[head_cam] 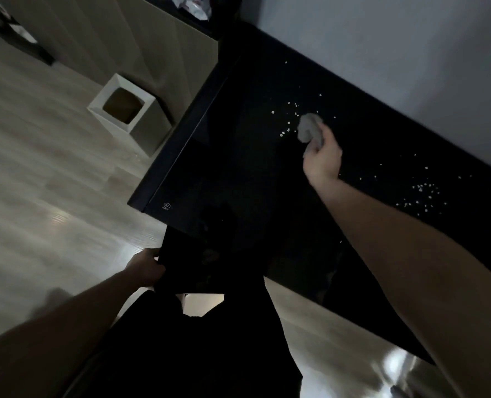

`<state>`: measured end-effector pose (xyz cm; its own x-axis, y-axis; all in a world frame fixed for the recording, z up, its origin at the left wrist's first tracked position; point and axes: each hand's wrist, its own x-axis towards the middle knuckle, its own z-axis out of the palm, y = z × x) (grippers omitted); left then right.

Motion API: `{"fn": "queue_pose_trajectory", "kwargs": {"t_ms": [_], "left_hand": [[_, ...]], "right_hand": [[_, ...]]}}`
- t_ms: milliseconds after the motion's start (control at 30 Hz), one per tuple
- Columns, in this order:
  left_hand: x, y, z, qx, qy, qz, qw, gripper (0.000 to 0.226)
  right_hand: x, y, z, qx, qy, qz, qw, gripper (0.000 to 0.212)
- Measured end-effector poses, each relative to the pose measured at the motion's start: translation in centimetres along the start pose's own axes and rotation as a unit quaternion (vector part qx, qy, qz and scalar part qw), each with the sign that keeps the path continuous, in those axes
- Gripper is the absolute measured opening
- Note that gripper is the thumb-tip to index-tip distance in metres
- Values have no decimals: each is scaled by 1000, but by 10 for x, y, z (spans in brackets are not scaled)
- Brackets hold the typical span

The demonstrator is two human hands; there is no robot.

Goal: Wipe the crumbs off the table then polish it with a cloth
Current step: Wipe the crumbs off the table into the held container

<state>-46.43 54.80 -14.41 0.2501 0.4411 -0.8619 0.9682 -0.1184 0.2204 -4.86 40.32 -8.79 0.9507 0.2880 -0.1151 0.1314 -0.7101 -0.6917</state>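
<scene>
- Right hand (323, 159) is out over the dark surface (238, 156), its grip clamped around a bunched grey cloth (309, 128) that sticks out past the fingers.
- Pale crumbs (288, 122) lie scattered just beside the cloth, on the side away from the wrist.
- A second patch of crumbs (422, 196) sits well behind the hand, alongside the forearm.
- Left hand (145, 268) is low at the near edge, its grip closed on the corner of a flat black tray (192, 262) held under the rim.
- A white square bin (126, 110) stands on the floor beyond the surface's far end.
</scene>
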Motion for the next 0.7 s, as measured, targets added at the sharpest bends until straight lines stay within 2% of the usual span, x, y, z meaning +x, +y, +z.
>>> {"fn": "queue_pose_trajectory", "kwargs": {"t_ms": [67, 167, 267, 333, 500, 700], "left_hand": [[2, 0, 4, 3, 1, -12, 1000, 54], [7, -1, 7, 8, 1, -26, 1000, 56], [9, 0, 7, 5, 3, -23, 1000, 54], [10, 2, 7, 10, 3, -19, 1000, 55], [6, 4, 2, 13, 4, -25, 1000, 54], [0, 4, -9, 20, -8, -9, 1000, 63]], "right_hand": [[39, 0, 0, -21, -4, -7, 1000, 52], [86, 5, 11, -71, -64, -19, 995, 55], [109, 11, 35, -196, -144, -69, 968, 62], [108, 14, 45, -259, -151, -106, 948, 66], [44, 22, 50, -244, -172, -200, 933, 65], [-76, 20, 68, -177, -170, -245, 938, 62]]}}
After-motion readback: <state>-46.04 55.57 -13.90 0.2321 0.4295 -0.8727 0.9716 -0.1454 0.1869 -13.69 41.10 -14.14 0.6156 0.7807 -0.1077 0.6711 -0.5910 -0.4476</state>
